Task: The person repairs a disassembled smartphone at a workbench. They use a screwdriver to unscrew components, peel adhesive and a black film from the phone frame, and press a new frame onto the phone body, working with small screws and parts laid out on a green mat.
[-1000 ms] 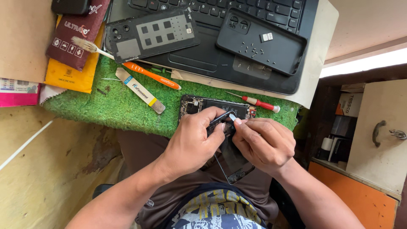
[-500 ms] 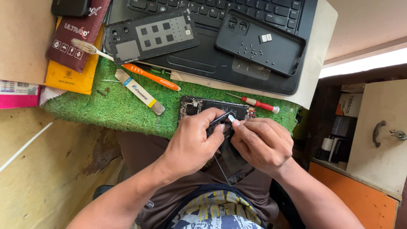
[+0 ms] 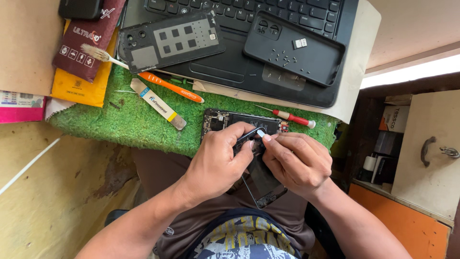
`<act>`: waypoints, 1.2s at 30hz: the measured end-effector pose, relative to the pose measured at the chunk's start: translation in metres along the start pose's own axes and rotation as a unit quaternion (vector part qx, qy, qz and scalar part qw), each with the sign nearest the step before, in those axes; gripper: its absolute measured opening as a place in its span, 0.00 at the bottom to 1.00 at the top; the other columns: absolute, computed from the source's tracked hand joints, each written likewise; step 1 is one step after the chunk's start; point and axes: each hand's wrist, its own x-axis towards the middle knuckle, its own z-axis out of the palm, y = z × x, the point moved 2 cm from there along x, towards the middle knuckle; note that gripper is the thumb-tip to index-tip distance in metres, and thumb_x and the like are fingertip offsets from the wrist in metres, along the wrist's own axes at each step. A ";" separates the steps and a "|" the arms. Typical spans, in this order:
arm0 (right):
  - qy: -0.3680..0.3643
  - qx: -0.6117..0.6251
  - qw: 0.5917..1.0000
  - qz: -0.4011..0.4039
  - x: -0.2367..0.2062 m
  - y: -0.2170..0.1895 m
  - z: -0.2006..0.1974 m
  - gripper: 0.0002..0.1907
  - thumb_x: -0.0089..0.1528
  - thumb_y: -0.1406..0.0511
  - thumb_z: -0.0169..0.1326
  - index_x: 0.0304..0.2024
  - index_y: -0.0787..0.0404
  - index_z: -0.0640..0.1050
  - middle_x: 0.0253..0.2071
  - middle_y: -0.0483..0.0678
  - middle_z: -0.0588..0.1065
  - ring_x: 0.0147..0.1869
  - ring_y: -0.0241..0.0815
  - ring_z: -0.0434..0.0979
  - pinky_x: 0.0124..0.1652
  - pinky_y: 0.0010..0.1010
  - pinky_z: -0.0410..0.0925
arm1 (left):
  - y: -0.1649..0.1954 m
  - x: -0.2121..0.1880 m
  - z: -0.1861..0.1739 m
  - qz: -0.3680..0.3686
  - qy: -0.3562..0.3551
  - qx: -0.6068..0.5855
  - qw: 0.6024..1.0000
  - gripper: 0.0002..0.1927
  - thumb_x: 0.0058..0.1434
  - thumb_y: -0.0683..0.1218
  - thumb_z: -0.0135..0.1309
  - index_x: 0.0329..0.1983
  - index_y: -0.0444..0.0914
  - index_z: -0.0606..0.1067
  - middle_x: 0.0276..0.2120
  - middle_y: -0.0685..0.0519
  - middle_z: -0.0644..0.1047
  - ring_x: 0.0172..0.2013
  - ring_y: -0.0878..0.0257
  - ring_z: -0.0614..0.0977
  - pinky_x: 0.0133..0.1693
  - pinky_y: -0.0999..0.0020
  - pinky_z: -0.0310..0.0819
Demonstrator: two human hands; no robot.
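Change: both hands stay pinched together over the phone; the red screwdriver (image 3: 291, 116) now lies a little lower beside them.
Laptop (image 3: 249, 72): beyond the grip, carrying two dark phone covers.
Opened phone (image 3: 230, 120): under the grip on green turf (image 3: 120, 120), long axis left to right.
Left hand (image 3: 218, 160): fingers closed on a thin dark tool (image 3: 247, 136).
Right hand (image 3: 297, 160): fingertips pinched at the same spot; contents unclear.
Packages: maroon packet (image 3: 86, 43) on a yellow one (image 3: 79, 88), far left of the grip.

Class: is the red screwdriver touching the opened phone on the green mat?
Apart. The head view shows a strip of green mat between the red screwdriver and the opened phone.
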 end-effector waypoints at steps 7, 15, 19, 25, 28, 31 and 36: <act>0.006 0.003 1.000 -0.002 0.000 0.000 0.001 0.13 0.54 0.77 0.67 0.42 0.69 0.81 0.35 0.52 0.77 0.40 0.49 0.83 0.41 0.35 0.77 | -0.002 0.000 0.000 -0.019 0.001 0.014 1.000 0.14 0.62 0.42 0.53 0.50 0.33 0.77 0.15 0.50 0.73 0.16 0.73 0.69 0.20 0.69 0.65; 0.005 0.002 1.000 0.001 -0.001 0.001 0.001 0.13 0.54 0.77 0.67 0.42 0.69 0.81 0.35 0.51 0.77 0.40 0.48 0.83 0.40 0.36 0.77 | -0.002 0.000 0.000 -0.009 0.005 0.011 1.000 0.14 0.62 0.42 0.53 0.49 0.33 0.78 0.16 0.50 0.73 0.17 0.74 0.69 0.21 0.70 0.66; 0.007 0.003 1.000 -0.001 0.000 0.000 0.001 0.13 0.54 0.77 0.67 0.42 0.69 0.81 0.35 0.51 0.77 0.40 0.48 0.83 0.40 0.35 0.77 | -0.001 0.000 0.000 -0.014 0.001 0.010 1.000 0.13 0.63 0.42 0.52 0.49 0.33 0.78 0.16 0.50 0.73 0.17 0.73 0.69 0.21 0.69 0.65; 0.006 0.002 1.000 0.000 -0.001 0.001 0.001 0.13 0.54 0.77 0.67 0.41 0.69 0.82 0.35 0.51 0.77 0.39 0.48 0.83 0.39 0.35 0.76 | 0.000 0.000 -0.001 -0.022 0.002 0.014 1.000 0.14 0.62 0.43 0.53 0.49 0.34 0.78 0.15 0.50 0.72 0.16 0.73 0.69 0.20 0.68 0.65; 0.021 0.019 1.000 0.007 -0.004 0.004 0.002 0.13 0.53 0.77 0.66 0.40 0.68 0.81 0.35 0.51 0.77 0.38 0.47 0.82 0.38 0.34 0.76 | 0.000 0.000 -0.001 -0.013 -0.002 0.009 1.000 0.13 0.63 0.43 0.53 0.48 0.33 0.78 0.16 0.51 0.74 0.18 0.73 0.71 0.22 0.70 0.66; 0.063 0.062 0.995 0.045 -0.009 0.008 -0.004 0.12 0.56 0.77 0.63 0.42 0.68 0.80 0.36 0.51 0.77 0.38 0.44 0.81 0.37 0.31 0.75 | -0.002 0.000 -0.004 -0.020 -0.005 -0.032 0.999 0.11 0.64 0.41 0.53 0.48 0.32 0.78 0.23 0.53 0.77 0.22 0.74 0.73 0.24 0.73 0.70; 0.158 0.058 0.956 0.239 -0.027 0.030 -0.017 0.09 0.60 0.79 0.62 0.42 0.72 0.77 0.35 0.54 0.80 0.25 0.29 0.64 0.26 0.23 0.56 | 0.001 -0.001 -0.011 0.012 -0.051 -0.262 0.964 0.15 0.69 0.38 0.46 0.56 0.29 0.73 0.42 0.54 0.79 0.37 0.73 0.80 0.38 0.73 0.83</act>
